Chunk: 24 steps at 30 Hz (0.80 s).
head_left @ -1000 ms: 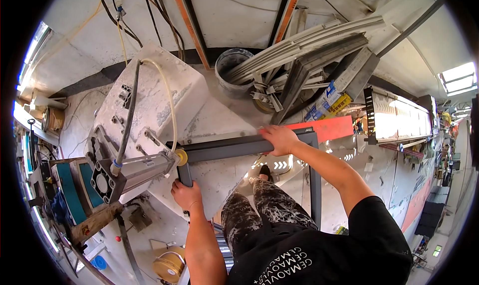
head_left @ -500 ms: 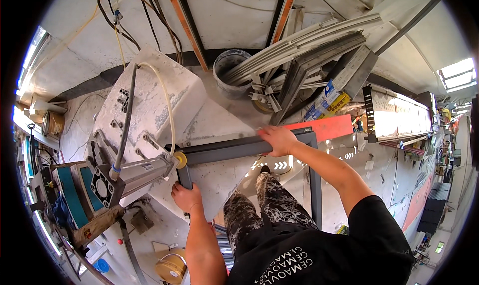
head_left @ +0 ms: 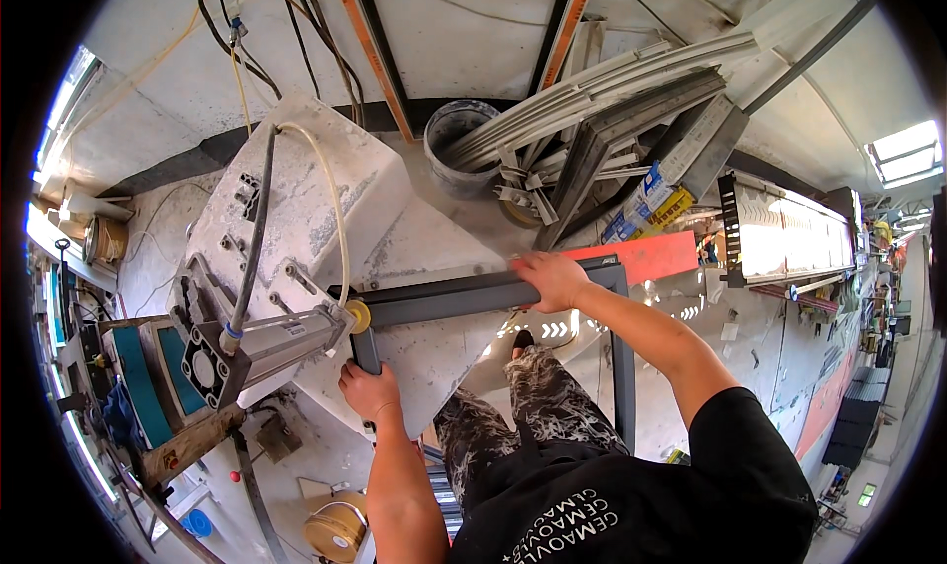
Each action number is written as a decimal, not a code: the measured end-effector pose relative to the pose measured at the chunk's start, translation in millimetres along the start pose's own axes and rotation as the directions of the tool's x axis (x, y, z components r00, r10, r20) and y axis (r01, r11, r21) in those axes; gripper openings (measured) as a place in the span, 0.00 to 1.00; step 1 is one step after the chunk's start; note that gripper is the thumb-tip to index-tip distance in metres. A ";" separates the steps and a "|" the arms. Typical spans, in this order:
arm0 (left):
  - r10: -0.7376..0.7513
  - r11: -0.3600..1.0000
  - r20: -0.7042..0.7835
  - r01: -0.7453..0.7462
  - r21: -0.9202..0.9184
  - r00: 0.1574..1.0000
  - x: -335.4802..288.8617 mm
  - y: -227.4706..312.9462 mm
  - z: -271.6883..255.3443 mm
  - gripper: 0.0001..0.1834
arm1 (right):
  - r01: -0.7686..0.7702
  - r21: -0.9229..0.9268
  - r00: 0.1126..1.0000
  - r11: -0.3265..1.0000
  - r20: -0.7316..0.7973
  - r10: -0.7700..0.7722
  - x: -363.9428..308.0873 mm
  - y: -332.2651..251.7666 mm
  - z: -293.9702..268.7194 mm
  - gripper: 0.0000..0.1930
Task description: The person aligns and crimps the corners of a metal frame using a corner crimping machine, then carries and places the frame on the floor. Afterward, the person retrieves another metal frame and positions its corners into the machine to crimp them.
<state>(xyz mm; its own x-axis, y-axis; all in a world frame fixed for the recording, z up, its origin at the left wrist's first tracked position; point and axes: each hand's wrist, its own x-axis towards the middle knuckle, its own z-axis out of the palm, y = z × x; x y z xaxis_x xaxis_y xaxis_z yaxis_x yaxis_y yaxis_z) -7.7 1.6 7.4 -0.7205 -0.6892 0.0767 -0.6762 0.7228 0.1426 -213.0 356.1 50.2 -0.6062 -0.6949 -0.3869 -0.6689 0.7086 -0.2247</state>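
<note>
A dark grey metal frame [head_left: 444, 302] lies across the pale, worn machine table, one corner under a pneumatic cylinder [head_left: 296, 342] with a round yellow pad [head_left: 357, 316]. My left hand [head_left: 368, 390] is wrapped round the short side of the frame just below that pad. My right hand [head_left: 550, 278] grips the long bar near its right end, fingers over the far edge. From that end another side of the frame [head_left: 623, 386] runs down past my right arm. The machine table [head_left: 424, 238] bears the left part of the frame; its right part reaches beyond the table.
Behind the table stands a grey bucket [head_left: 464, 174] with long profile offcuts [head_left: 612, 90] leaning out of it. A red board [head_left: 661, 256] lies at the right. A yellow bucket [head_left: 337, 527] sits on the floor at lower left. Hoses [head_left: 258, 228] rise from the cylinder.
My legs have shifted slightly and the view has moved a little. Both hands and the frame stay where they were, with the cylinder still at the corner.
</note>
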 end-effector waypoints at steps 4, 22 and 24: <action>-0.009 1.000 0.009 0.009 0.003 1.000 0.3 1.4 -2.5 0.23 | 0.002 0.018 1.000 1.000 -0.011 -0.002 -0.3 -0.2 -0.7 0.33; 0.000 1.000 0.034 0.000 -0.003 0.999 0.1 -1.8 1.4 0.27 | -0.023 0.005 1.000 1.000 0.021 0.023 -0.3 -0.2 -1.1 0.34; -0.008 1.000 0.028 0.008 0.004 1.000 0.0 -1.5 1.3 0.27 | -0.018 0.002 1.000 1.000 0.013 0.018 0.2 -0.2 0.2 0.34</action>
<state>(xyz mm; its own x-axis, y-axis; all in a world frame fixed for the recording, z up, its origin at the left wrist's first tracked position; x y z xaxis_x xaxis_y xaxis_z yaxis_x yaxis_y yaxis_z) -6.9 0.6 5.9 -0.7188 -0.6936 0.0482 -0.6828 0.7172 0.1389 -212.8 355.9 50.0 -0.6122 -0.6806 -0.4025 -0.6573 0.7210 -0.2194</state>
